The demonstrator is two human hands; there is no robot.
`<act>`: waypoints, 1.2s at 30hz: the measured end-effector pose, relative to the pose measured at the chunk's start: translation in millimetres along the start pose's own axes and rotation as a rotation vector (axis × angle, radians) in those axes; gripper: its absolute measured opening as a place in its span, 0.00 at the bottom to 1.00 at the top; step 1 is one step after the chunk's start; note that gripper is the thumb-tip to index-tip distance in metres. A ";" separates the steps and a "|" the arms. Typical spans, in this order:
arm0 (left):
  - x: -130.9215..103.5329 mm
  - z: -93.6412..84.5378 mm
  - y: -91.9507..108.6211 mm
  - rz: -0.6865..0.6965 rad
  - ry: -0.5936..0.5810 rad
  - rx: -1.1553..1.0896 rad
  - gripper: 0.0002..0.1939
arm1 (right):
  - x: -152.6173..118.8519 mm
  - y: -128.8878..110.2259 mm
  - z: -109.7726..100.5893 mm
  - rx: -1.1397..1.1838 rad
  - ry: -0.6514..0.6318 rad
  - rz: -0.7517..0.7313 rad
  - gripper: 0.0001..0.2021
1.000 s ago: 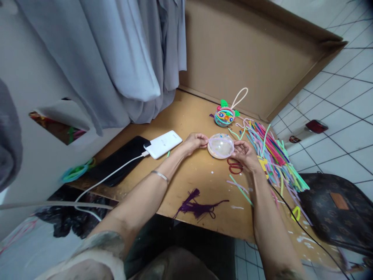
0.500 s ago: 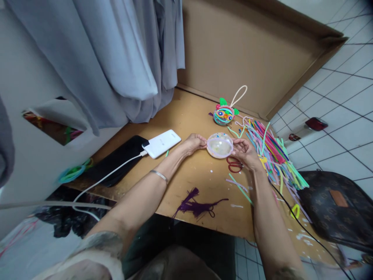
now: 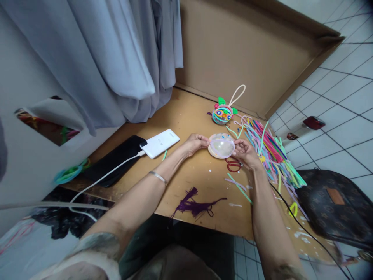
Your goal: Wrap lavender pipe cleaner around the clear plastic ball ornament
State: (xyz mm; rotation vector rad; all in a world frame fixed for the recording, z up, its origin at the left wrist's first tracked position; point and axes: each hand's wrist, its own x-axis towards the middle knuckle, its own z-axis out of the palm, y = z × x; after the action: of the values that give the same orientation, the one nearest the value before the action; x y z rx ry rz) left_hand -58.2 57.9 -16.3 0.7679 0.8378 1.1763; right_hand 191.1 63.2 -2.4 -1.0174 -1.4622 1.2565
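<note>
Between my two hands is a clear, rounded plastic shell (image 3: 222, 147) with a pale lilac strip around its edge and small coloured dots on it. My left hand (image 3: 197, 144) pinches its left edge. The fingers of my right hand (image 3: 246, 153) grip its right edge. Just below the shell, red-handled scissors (image 3: 233, 166) lie on the table, partly covered by my right hand. Behind it sits a decorated ball (image 3: 222, 114) with a face, green ears and a cream loop. Nearer to me lies a dark purple tassel (image 3: 198, 208).
A heap of coloured pipe cleaners (image 3: 272, 151) spreads on the right, beside a brown patterned bag (image 3: 335, 210). On the left are a white power bank (image 3: 161, 144) with a cable and a black pouch (image 3: 116, 161). A cardboard panel (image 3: 227, 50) stands behind; a grey curtain (image 3: 128, 58) hangs left.
The shell has tilted slightly between my hands, so its lilac-edged opening looks different. Both hands keep their hold. The whole view has shifted a little.
</note>
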 end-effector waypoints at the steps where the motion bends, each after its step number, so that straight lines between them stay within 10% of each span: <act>1: -0.2 0.1 -0.4 0.009 -0.002 0.010 0.06 | 0.1 0.3 -0.6 0.002 0.000 0.003 0.26; 36: 3.7 -10.2 -1.4 -0.078 0.021 0.024 0.06 | 0.7 2.4 0.3 0.085 -0.005 0.020 0.27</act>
State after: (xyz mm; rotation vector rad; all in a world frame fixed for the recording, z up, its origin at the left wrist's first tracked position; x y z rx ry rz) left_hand -65.8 62.0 -23.0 0.7365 0.8932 1.1085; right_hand 190.6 64.1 -4.7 -0.9747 -1.3934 1.3248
